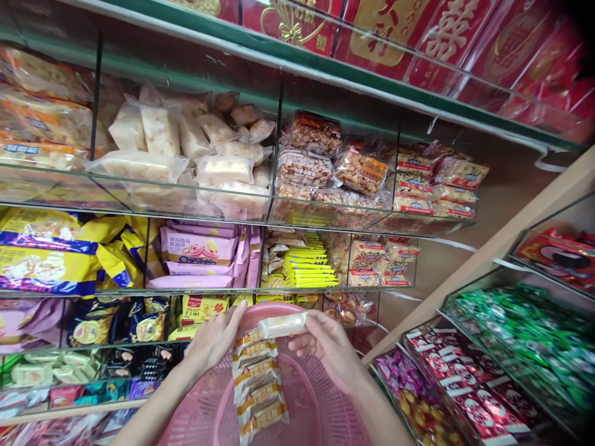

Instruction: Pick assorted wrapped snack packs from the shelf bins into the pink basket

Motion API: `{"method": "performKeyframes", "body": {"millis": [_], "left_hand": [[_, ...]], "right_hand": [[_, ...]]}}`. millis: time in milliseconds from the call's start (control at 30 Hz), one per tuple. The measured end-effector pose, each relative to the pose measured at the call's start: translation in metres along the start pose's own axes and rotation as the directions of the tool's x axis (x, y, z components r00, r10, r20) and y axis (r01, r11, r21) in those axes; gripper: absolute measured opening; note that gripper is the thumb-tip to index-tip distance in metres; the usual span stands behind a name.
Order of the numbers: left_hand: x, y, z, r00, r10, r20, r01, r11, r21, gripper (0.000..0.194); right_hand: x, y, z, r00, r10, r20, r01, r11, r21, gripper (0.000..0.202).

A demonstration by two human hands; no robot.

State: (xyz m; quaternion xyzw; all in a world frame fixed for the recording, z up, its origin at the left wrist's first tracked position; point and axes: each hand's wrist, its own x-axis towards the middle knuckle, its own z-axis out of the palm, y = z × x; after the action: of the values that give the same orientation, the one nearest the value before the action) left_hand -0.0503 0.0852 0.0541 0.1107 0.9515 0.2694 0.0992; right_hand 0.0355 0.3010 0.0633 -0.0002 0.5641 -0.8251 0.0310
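Pink basket (198,402): perforated plastic, smooth rounded rim, close below the camera.
Yellow-and-blue bags (41,266): glossy, crinkled, with food pictures; small print blurred.
Purple packs (199,248): pink swirl picture, blue brand name resembling "Corvolfo".
Yellow pack (204,308): marked 芝士味, beside a red patch.
Left hand (216,337): against the basket's rim, fingers partly hidden; how tightly it closes, I cannot tell.
Gold-striped bars (261,391): a column of wrapped bars inside the basket, with brown characters.
White bar (281,325): pale, smooth-wrapped, at the column's top end; whether joined, unclear.
Right hand (332,353): thumb and forefinger pinched on the white bar's right end.
Nut blocks (361,170): knobbly, clear film, orange label.
Red packets (449,37): double-happiness sign 囍.
Green sweets (525,347): shiny, heaped.
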Motion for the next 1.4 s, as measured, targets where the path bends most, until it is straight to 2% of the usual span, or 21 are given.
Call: {"method": "performKeyframes", "body": {"millis": [167, 400, 767, 900, 1000, 1133, 1300, 1400], "left_hand": [[0.0, 0.0, 0.003, 0.997, 0.075, 0.022, -0.077, 0.995, 0.068, 0.067], [-0.001, -0.01, 0.01, 0.997, 0.076, 0.002, -0.075, 0.982, 0.172, 0.046], [-0.006, -0.012, 0.009, 0.996, 0.084, -0.004, -0.082, 0.984, 0.157, 0.053], [-0.008, -0.01, 0.008, 0.996, 0.086, -0.001, -0.085, 0.985, 0.147, 0.062], [-0.008, -0.011, 0.008, 0.997, 0.081, 0.001, -0.08, 0.988, 0.129, 0.065], [-0.008, -0.014, 0.009, 0.997, 0.071, 0.008, -0.071, 0.991, 0.111, 0.066], [-0.009, -0.013, 0.009, 0.998, 0.069, 0.005, -0.069, 0.993, 0.095, 0.066], [-0.01, -0.011, 0.007, 0.997, 0.076, 0.006, -0.076, 0.992, 0.1, 0.065]], "right_hand": [[0.001, 0.024, 0.005, 0.999, 0.037, -0.007, -0.037, 0.999, 0.013, 0.027], [0.004, 0.04, 0.007, 1.0, 0.022, -0.022, -0.022, 0.999, 0.038, 0.029], [0.001, 0.041, 0.015, 0.999, 0.029, 0.017, -0.028, 0.998, -0.057, 0.036], [0.001, 0.044, 0.015, 1.0, -0.016, 0.009, 0.018, 0.985, -0.173, 0.034], [-0.002, 0.042, 0.015, 0.996, -0.093, 0.011, 0.091, 0.927, -0.364, 0.033], [-0.008, 0.04, 0.014, 0.979, -0.199, 0.035, 0.179, 0.77, -0.613, 0.038], [-0.013, 0.041, 0.012, 0.962, -0.253, 0.099, 0.244, 0.642, -0.727, 0.047], [-0.014, 0.041, 0.012, 0.961, -0.253, 0.116, 0.253, 0.621, -0.741, 0.047]]}}
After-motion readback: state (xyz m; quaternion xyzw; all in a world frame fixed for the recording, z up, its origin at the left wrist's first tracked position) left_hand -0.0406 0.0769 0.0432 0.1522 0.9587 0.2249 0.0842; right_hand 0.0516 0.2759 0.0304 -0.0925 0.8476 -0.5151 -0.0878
